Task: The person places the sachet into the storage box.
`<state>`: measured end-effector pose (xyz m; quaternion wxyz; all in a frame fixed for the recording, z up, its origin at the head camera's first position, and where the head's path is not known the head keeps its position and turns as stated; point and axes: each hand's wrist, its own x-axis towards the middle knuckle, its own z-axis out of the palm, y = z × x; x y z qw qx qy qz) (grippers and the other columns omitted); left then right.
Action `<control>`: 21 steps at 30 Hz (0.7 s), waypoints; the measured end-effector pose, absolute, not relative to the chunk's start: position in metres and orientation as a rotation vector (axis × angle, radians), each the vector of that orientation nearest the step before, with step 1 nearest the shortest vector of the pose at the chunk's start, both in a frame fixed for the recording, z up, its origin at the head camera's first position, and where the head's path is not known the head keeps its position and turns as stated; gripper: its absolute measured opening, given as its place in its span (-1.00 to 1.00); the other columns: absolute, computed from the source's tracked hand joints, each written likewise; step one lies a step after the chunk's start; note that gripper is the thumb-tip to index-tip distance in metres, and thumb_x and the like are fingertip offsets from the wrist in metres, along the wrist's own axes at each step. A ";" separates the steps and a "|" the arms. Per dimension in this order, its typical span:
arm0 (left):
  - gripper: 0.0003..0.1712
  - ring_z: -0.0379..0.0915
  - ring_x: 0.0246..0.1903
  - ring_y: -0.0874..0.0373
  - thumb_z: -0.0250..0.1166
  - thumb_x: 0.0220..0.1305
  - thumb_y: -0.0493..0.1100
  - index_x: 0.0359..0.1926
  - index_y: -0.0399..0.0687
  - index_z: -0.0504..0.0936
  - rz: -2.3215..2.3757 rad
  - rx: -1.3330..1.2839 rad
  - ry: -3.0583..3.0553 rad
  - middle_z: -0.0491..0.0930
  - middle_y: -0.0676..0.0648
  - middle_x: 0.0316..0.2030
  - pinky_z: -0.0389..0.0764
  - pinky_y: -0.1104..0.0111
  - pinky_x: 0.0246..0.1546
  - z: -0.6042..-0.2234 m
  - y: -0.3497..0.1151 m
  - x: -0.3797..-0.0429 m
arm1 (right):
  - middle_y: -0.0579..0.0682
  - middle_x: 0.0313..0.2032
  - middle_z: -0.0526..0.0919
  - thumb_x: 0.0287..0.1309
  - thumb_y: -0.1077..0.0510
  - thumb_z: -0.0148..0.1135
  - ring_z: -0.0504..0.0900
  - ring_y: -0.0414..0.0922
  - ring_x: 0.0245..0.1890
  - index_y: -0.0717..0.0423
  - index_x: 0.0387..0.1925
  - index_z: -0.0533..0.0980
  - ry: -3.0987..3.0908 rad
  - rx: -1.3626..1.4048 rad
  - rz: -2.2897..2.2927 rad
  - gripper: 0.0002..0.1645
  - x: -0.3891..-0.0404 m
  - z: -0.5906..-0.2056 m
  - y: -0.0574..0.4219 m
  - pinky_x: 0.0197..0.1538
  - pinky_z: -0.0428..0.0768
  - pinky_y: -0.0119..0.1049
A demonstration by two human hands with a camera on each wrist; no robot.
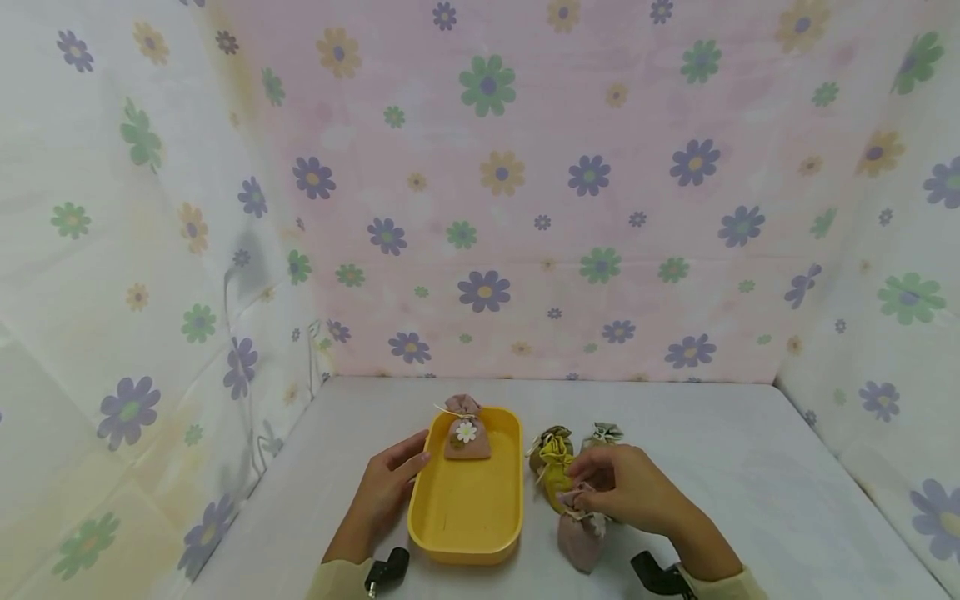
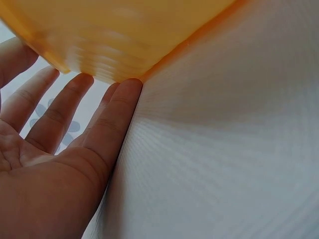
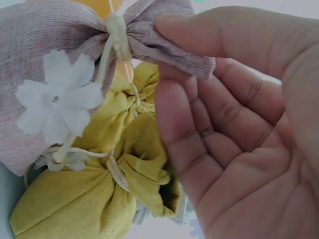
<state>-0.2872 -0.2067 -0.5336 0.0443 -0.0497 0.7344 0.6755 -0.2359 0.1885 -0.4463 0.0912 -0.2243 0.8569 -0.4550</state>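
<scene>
My right hand [image 1: 637, 493] pinches the gathered neck of a dusty-pink cloth pouch [image 1: 580, 543], tied with pale cord and carrying a white flower. Its thumb and fingertips hold the fabric, and the pouch body hangs below the hand in the head view. My left hand [image 1: 386, 483] is at the left side of a yellow tray [image 1: 465, 554]; in the left wrist view its extended fingers [image 2: 117, 117] touch the tray wall. Another pink pouch [image 1: 468, 450] with a white flower lies at the far end inside the tray.
Right of the tray, a mustard-yellow pouch [image 1: 553, 479] stands beside an olive-brown one [image 1: 542, 450]. Behind the right hand is a grey-green pouch [image 1: 606, 433], partly hidden. A white cloth [image 1: 690, 433] covers the table, with flower-printed curtains [image 1: 540, 275] around it.
</scene>
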 end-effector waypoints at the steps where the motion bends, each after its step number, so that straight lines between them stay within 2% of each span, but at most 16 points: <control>1: -0.42 0.45 0.39 -0.01 0.40 0.38 0.04 0.39 0.20 0.56 2.063 -0.150 2.245 0.48 -0.02 0.42 0.65 0.22 0.21 -0.534 -0.207 -0.287 | -0.04 -0.13 0.75 0.12 0.16 0.54 0.75 -0.16 -0.18 0.08 -0.04 0.69 2.532 -0.671 -1.366 -0.65 -0.236 -0.447 0.188 -0.15 0.75 -0.39; 4: -0.42 0.46 0.38 -0.02 0.39 0.38 0.04 0.39 0.20 0.55 2.057 -0.139 2.259 0.48 -0.03 0.42 0.65 0.21 0.21 -0.534 -0.207 -0.287 | -0.02 -0.06 0.74 0.13 0.21 0.51 0.74 -0.16 -0.12 0.08 -0.01 0.69 2.497 -0.700 -1.401 -0.64 -0.237 -0.449 0.188 -0.08 0.74 -0.41; 8: -0.42 0.47 0.37 -0.01 0.39 0.38 0.05 0.39 0.22 0.56 2.058 -0.148 2.259 0.49 -0.01 0.41 0.65 0.23 0.20 -0.535 -0.207 -0.287 | -0.03 -0.07 0.72 0.13 0.22 0.50 0.72 -0.16 -0.14 0.07 0.01 0.69 2.478 -0.766 -1.429 -0.63 -0.236 -0.452 0.188 -0.10 0.75 -0.37; 16: -0.41 0.46 0.38 0.03 0.41 0.36 0.06 0.38 0.27 0.56 2.056 -0.166 2.249 0.49 0.04 0.41 0.62 0.23 0.24 -0.536 -0.208 -0.288 | -0.17 -0.23 0.68 0.05 -0.11 0.60 0.62 -0.22 -0.31 -0.02 -0.02 0.71 2.606 -0.701 -1.272 -0.51 -0.238 -0.458 0.183 -0.28 0.69 -0.37; 21: -0.39 0.45 0.39 0.00 0.42 0.34 0.07 0.38 0.22 0.56 2.050 -0.178 2.250 0.48 0.00 0.42 0.64 0.24 0.21 -0.535 -0.208 -0.289 | -0.21 -0.32 0.69 0.08 -0.13 0.57 0.64 -0.24 -0.37 -0.04 -0.12 0.74 2.634 -0.669 -1.253 -0.61 -0.238 -0.461 0.179 -0.34 0.68 -0.35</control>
